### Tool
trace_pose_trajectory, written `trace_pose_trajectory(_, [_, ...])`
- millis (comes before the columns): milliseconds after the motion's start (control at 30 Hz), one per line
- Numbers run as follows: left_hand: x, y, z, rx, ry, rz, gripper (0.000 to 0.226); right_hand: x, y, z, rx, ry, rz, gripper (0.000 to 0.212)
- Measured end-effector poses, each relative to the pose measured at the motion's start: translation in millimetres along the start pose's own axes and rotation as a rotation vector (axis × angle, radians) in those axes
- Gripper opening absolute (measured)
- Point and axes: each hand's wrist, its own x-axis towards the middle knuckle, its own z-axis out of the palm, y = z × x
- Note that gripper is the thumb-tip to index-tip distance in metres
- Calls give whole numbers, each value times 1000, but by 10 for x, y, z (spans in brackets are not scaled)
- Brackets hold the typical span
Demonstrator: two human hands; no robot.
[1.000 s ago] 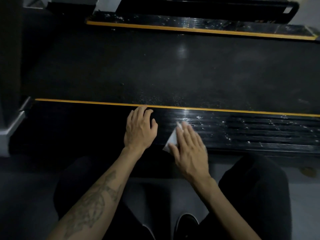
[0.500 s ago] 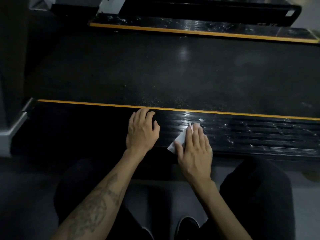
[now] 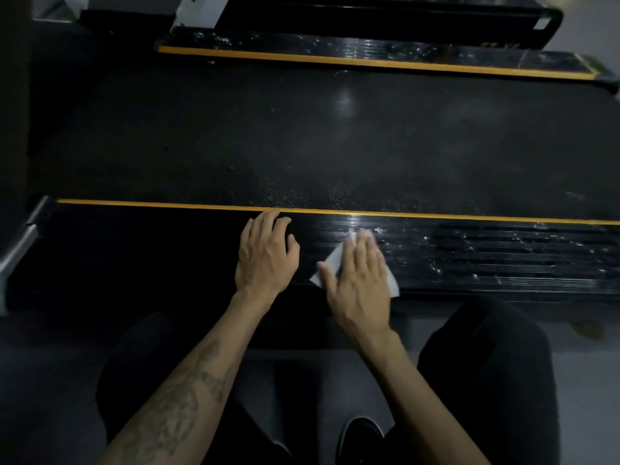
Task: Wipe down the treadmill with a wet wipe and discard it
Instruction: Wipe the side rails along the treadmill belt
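Observation:
The treadmill lies across the view, with a dark belt point(image 3: 335, 142) between two black ribbed side rails edged in yellow. On the near rail point(image 3: 486, 256) my right hand point(image 3: 359, 280) lies flat with straight fingers, pressing a white wet wipe point(image 3: 330, 263) onto the ribs. Corners of the wipe stick out to the left and right of the hand. My left hand point(image 3: 265, 256) rests beside it on the same rail, fingers slightly bent, fingertips near the yellow stripe point(image 3: 151, 205). It holds nothing. The rail to the right shows wet specks.
The far rail point(image 3: 369, 55) with its yellow edge runs along the top, a black frame part point(image 3: 402, 18) behind it. A grey end cap point(image 3: 20, 246) closes the near rail at the left. My dark-clad knees point(image 3: 486, 380) and a black shoe point(image 3: 359, 437) are on the grey floor.
My right hand has slid the wipe a little to the right along the near rail. The left hand has stayed in place.

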Motion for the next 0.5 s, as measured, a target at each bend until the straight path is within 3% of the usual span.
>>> trace_pose_trajectory(133, [-1,-14,-14,-9,-5,7,36,32,-37,-36,13,-98,-214,84])
trace_pose_trajectory(233, [-10,-3,-18,-12,4,15,36,36,206,-62,-2,-37,-93,81])
trace_pose_trajectory(333, [-7,-4,-17,-12,8,12,35,48,12,-32,5,-16,17,82])
trace_pose_trajectory(500, [-11,-25,-26,-18,11,24,35,43,-36,-29,42,-72,-241,74])
